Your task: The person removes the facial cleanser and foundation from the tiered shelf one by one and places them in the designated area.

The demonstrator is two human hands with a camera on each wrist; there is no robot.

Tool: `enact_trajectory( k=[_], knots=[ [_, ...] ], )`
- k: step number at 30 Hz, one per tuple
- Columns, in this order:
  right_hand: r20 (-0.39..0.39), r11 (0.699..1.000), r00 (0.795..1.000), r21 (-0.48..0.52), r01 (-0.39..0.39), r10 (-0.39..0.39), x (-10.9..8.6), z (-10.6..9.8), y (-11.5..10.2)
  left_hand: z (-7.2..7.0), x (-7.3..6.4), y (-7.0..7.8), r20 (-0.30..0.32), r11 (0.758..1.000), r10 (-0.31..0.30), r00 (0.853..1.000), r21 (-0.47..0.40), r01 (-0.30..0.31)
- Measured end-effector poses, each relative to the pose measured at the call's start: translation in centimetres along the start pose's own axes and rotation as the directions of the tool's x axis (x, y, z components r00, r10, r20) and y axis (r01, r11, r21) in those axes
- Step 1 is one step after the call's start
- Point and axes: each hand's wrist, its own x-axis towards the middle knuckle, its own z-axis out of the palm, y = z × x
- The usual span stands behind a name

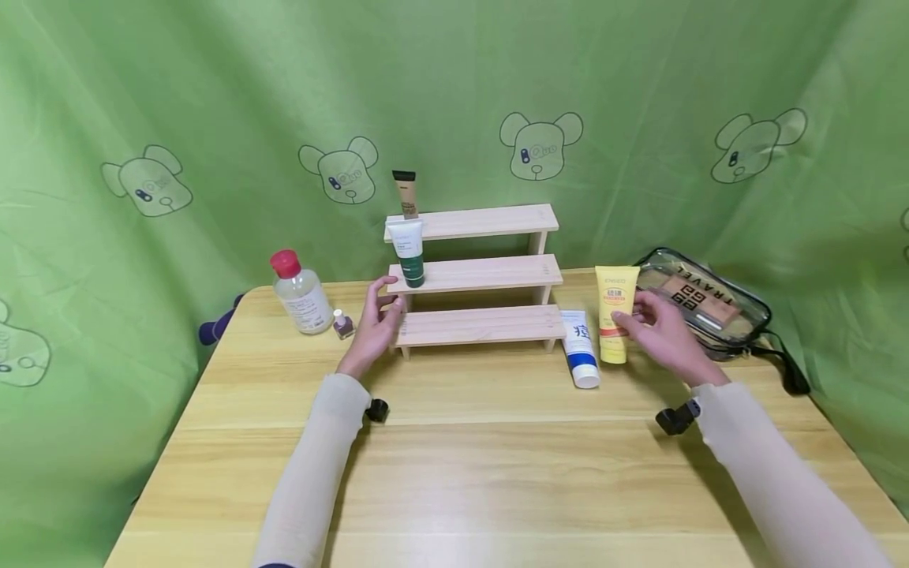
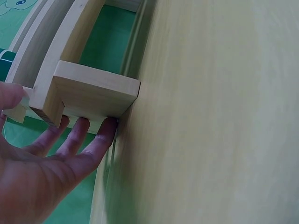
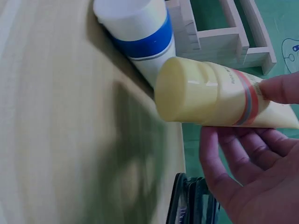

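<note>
My right hand (image 1: pixel 662 330) pinches a yellow squeeze tube (image 1: pixel 615 312) between thumb and fingers, its cap (image 3: pixel 187 91) facing down. The right wrist view shows that cap above the table. Just left of it a white tube with a blue band (image 1: pixel 581 351) leans against the right end of a three-tier wooden rack (image 1: pixel 483 325). At the rack's left end is my left hand (image 1: pixel 374 330), its fingertips (image 2: pixel 108 128) touching the side piece. A white and green tube (image 1: pixel 408 252) stands on the middle tier, and a beige tube with a black cap (image 1: pixel 406 193) on the top one.
A clear bottle with a red cap (image 1: pixel 301 296) and a small nail polish bottle (image 1: pixel 343 323) stand left of the rack. At the right lies a clear travel pouch (image 1: pixel 710 304) with things inside. Behind the wooden table (image 1: pixel 497 473) hangs a green curtain (image 1: pixel 454 95).
</note>
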Motion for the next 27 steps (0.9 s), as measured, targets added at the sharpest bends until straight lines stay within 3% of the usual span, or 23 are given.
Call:
enact_trajectory(
  k=[19, 27],
  knots=[
    [0.154, 0.992, 0.983, -0.093, -0.084, 0.098, 0.3, 1.2, 2.2, -0.1, 0.0, -0.1, -0.011, 1.000, -0.008, 1.000, 0.007, 0.008],
    [0.152, 0.991, 0.983, -0.092, -0.093, 0.107, 0.4, 1.9, 2.6, 0.0, -0.1, 0.2, -0.008, 1.000, -0.004, 1.000, 0.005, 0.004]
  ],
)
